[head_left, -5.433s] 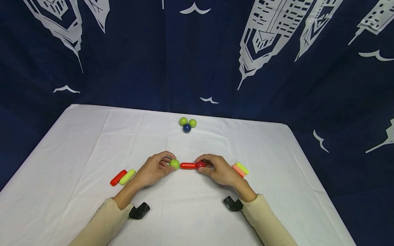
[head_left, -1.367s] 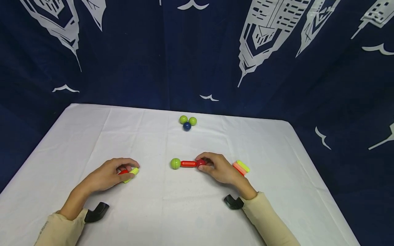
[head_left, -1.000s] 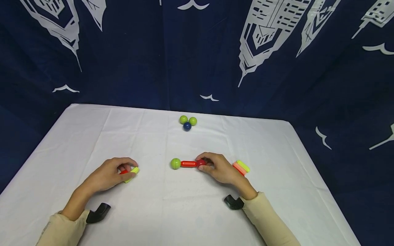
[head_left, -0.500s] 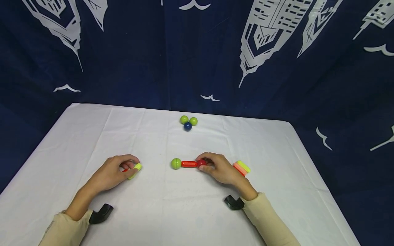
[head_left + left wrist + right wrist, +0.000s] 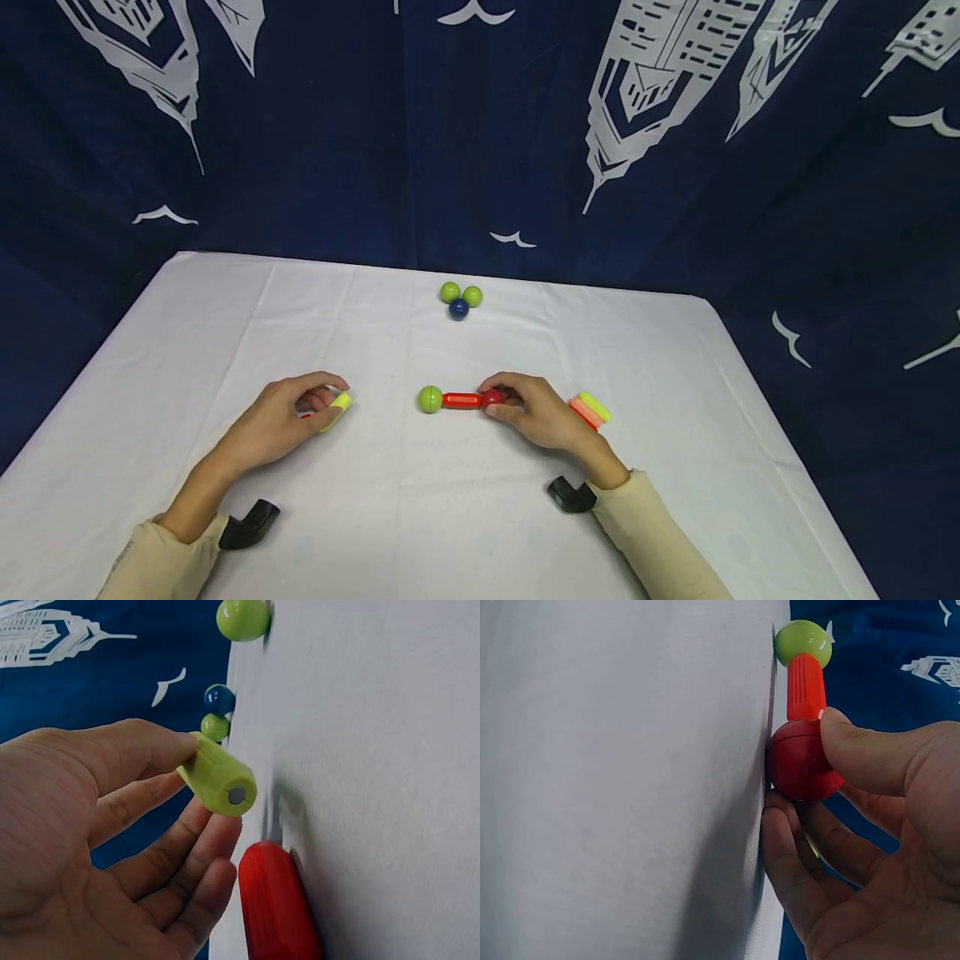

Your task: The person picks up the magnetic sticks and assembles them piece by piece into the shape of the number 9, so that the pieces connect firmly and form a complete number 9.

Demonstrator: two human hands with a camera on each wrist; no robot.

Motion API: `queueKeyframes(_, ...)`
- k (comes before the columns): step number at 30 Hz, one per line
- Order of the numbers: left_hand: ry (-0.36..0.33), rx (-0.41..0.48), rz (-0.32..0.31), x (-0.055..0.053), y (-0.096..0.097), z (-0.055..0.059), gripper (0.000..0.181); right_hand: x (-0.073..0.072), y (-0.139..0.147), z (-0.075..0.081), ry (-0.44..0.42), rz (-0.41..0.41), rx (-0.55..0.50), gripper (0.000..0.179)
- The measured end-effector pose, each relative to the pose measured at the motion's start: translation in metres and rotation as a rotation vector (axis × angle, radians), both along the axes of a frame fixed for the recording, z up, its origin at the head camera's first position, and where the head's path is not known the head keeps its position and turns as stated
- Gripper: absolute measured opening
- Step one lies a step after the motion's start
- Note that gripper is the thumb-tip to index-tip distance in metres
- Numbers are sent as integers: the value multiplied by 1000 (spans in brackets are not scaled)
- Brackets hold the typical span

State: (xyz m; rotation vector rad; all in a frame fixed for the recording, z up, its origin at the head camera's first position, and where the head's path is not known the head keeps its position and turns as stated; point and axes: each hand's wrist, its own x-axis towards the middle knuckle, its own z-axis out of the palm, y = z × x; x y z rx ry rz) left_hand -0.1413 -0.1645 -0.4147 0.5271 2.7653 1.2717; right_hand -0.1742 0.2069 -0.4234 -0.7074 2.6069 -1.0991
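My left hand [image 5: 273, 421] pinches a yellow-green magnetic rod [image 5: 217, 780] between thumb and fingers. In the left wrist view the rod is off the cloth, its round grey end facing the camera. A red rod [image 5: 277, 900] lies on the table just beside that hand, mostly hidden by it in the head view. At mid-table, my right hand [image 5: 543, 412] holds a dark red ball [image 5: 799, 761] between thumb and fingers. A bright red rod [image 5: 461, 401] touches this ball at one end and a green ball [image 5: 430, 399] at the other, all in one line.
Two green balls [image 5: 450, 292] and a dark blue ball [image 5: 458, 309] sit together near the back edge. Right of my right hand lie a yellow rod [image 5: 595, 406] and an orange-red rod [image 5: 583, 412], side by side. White cloth [image 5: 420, 517] covers the table.
My left hand has left the green ball, gone left to the rod pair and taken the yellow-green rod, now shifting slightly right and away. The right hand stays on the red ball.
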Motion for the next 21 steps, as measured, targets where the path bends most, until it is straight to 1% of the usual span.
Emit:
queueKeyframes(6, -2, 44, -17, 2, 7, 1, 24, 1, 0, 1, 2, 2, 4, 24)
queueKeyframes(11, -15, 78, -44, 4, 12, -2, 24, 1, 0, 2, 3, -1, 8, 24)
queueKeyframes(17, -51, 80, -75, 6, 23, -8, 24, 1, 0, 1, 5, 1, 2, 24)
queueKeyframes(21, -85, 105, -94, 9, 32, -10, 23, 1, 0, 1, 8, 3, 5, 25)
